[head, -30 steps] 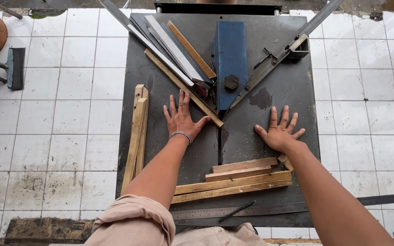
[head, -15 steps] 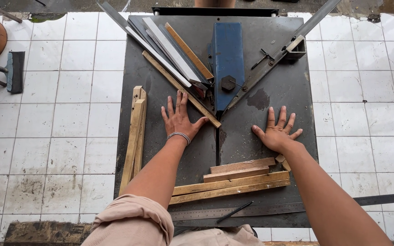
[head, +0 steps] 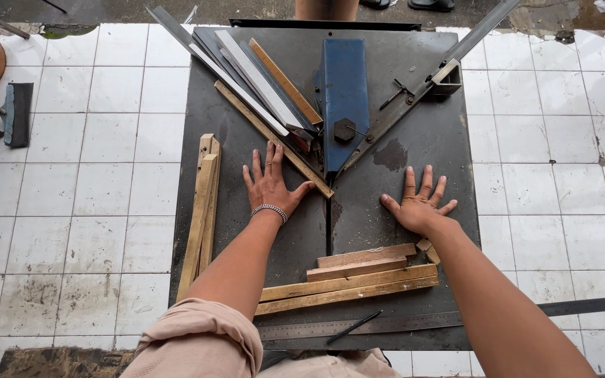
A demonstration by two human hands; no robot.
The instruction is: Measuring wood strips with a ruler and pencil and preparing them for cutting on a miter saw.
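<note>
My left hand lies flat with fingers spread on the dark metal worktable, its thumb close to a long wooden strip set diagonally. My right hand rests flat and spread on the table's right half, holding nothing. A blue metal blade guard stands between and beyond the hands, over a slot in the table. Just below my right hand lies a stack of short wooden strips.
Several grey and wooden mouldings lean diagonally at upper left. A metal angled fence runs at upper right. Wooden strips lie along the left edge. A steel ruler and pencil sit at the near edge. White tiled floor surrounds the table.
Both hands have stayed flat on the table. The view has shifted slightly.
</note>
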